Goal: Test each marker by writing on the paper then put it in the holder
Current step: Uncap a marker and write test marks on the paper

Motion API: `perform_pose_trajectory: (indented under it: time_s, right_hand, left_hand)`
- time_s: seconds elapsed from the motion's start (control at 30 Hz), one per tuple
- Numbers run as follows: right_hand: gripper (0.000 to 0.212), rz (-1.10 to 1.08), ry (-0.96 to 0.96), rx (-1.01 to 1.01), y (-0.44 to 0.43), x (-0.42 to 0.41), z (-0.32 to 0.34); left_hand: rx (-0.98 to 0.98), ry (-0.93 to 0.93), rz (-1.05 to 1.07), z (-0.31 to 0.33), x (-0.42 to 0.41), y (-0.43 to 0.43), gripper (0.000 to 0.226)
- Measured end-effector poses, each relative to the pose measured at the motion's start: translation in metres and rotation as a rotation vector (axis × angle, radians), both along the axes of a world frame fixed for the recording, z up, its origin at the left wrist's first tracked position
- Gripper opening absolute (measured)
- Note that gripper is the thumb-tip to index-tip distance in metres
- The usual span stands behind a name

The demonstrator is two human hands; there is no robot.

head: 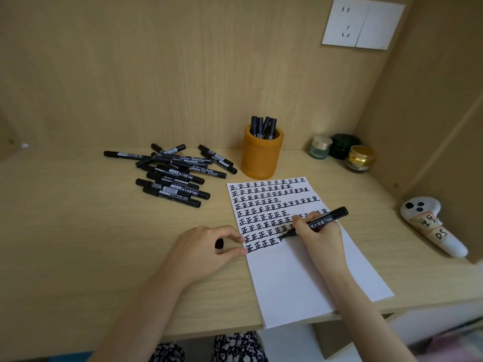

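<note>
My right hand grips a black marker, its tip touching the white paper in the lowest row of black written characters. My left hand rests at the paper's left edge, curled around the marker's black cap, fingertips pressing the sheet. An orange holder stands behind the paper with several capped markers upright in it. A pile of black markers lies on the desk to the left of the holder.
Three small jars stand at the back right corner. A white plush toy lies near the right wall. The wooden desk has walls behind and at the right; the paper overhangs the front edge.
</note>
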State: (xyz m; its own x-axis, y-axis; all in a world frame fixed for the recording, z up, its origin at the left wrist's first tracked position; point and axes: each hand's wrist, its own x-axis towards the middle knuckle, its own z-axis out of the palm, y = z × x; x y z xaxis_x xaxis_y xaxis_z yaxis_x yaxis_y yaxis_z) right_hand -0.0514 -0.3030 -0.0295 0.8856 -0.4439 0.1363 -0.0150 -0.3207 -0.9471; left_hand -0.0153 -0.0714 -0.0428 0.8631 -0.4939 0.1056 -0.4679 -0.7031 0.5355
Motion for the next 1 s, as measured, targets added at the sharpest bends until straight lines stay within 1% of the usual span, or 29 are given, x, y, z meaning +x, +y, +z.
perform_pose_trajectory:
  time_s: [0.13, 0.4, 0.6, 0.8, 1.0]
  right_hand:
    - [0.034, 0.033, -0.001, -0.001, 0.0004, 0.0005, -0.0016]
    - [0.032, 0.030, -0.005, 0.001, 0.0033, -0.0002, -0.0001]
    - [0.029, 0.018, -0.007, 0.023, 0.0032, -0.0010, 0.0008]
    - [0.034, 0.040, 0.020, -0.035, 0.0055, -0.0028, 0.0035]
    - [0.032, -0.012, 0.005, -0.081, 0.0052, -0.0037, 0.0036]
  left_hand:
    - [-0.007, -0.011, -0.001, 0.0000, 0.0002, 0.0003, 0.052]
    - [0.008, -0.014, 0.016, 0.0053, -0.0023, 0.0000, 0.033]
    - [-0.010, -0.012, 0.011, 0.0075, -0.0045, -0.0006, 0.031]
    - [0.006, 0.002, 0.007, 0.0058, -0.0036, -0.0004, 0.033]
    - [0.001, -0.005, 0.009, 0.0036, -0.0024, 0.0002, 0.037]
